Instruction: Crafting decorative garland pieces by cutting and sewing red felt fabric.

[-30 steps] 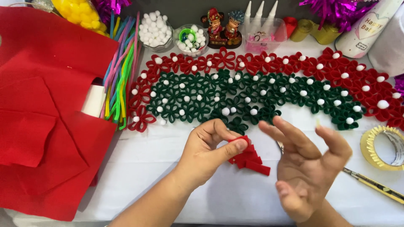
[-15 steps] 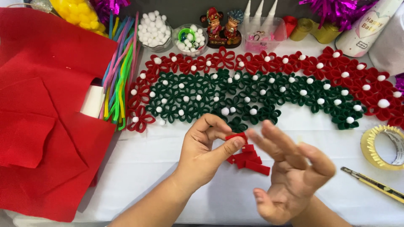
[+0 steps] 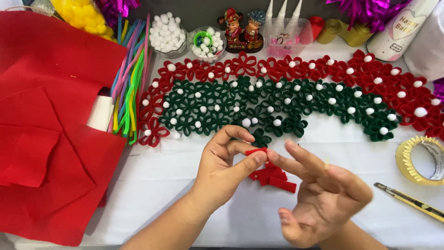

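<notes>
A: Left hand (image 3: 222,171) pinches a small red felt piece (image 3: 255,151) between thumb and forefinger, at centre frame.

B: Right hand (image 3: 323,199), at four o'clock from it, is spread and holds nothing, forefinger touching that piece.

A: More red felt pieces (image 3: 273,177) lie on the table (image 3: 185,203) just beneath.

B: At twelve o'clock, the green and red flower mat (image 3: 277,97); at three, a tape roll (image 3: 423,159).

The small red strip (image 3: 255,151) pinched in the left hand's (image 3: 222,169) grip is looking like matt, fuzzy felt, as are the red pieces (image 3: 273,177) lying just below it. Above the grip, the red and green flower mat (image 3: 286,99) is showing soft felt loops with fluffy white pompoms. The surface (image 3: 185,194) is wearing smooth white cloth
</notes>
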